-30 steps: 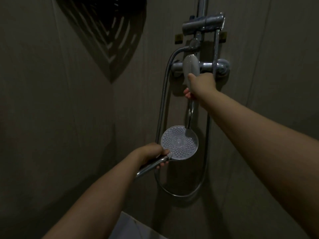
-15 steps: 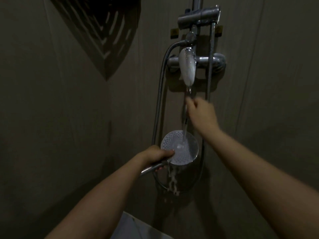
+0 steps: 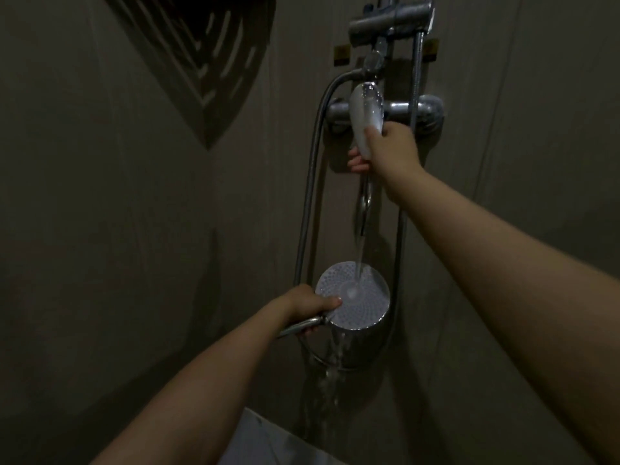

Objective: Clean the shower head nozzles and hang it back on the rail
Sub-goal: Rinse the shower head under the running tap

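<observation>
I hold the round chrome shower head (image 3: 353, 295) face up, low under the spout, so the falling water (image 3: 359, 253) rinses its nozzles. My left hand (image 3: 303, 305) curls round its handle; my right hand (image 3: 391, 147) grips the white lever (image 3: 365, 112) to control flow. I see two small yellow wall labels (image 3: 341, 56), unreadable.
</observation>
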A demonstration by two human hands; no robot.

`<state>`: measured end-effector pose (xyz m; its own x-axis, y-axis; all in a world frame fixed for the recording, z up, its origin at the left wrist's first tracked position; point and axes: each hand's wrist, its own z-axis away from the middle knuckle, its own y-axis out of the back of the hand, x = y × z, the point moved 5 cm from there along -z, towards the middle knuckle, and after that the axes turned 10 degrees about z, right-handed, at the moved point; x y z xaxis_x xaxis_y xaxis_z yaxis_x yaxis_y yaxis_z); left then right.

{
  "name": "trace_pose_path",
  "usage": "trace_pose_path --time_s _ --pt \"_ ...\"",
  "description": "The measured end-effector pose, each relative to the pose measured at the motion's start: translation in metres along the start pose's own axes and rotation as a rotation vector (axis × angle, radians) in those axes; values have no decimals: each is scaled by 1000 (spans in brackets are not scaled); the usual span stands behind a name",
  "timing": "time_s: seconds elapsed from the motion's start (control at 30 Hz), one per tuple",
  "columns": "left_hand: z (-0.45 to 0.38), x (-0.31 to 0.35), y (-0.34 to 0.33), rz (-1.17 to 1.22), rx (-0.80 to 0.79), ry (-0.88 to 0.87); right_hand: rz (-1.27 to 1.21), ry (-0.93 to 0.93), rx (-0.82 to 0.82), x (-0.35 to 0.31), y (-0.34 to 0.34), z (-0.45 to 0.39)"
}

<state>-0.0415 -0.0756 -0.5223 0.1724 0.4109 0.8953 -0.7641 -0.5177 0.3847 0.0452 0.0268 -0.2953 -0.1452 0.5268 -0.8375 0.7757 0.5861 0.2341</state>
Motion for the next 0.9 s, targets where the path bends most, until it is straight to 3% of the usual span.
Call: trace_pose_path --time_s 0.1,0.5,0.63,0.73,0.83,0.9 --pt "0 -1 -1 -9 -26 10 15 -67 6 -1 -1 -6" --pt "-1 -8 -1 -13 -47 62 93 28 68 3 2 -5" --pt "-3 -6 0 7 14 34 42 73 74 23 8 14" --pt "-8 -3 1 -146 94 -36 383 93 160 82 16 51" --pt "-6 3 2 -526 167 -64 845 17 -110 142 0 86" --pt "0 13 -1 -797 204 -133 1088 107 -298 165 -22 98"
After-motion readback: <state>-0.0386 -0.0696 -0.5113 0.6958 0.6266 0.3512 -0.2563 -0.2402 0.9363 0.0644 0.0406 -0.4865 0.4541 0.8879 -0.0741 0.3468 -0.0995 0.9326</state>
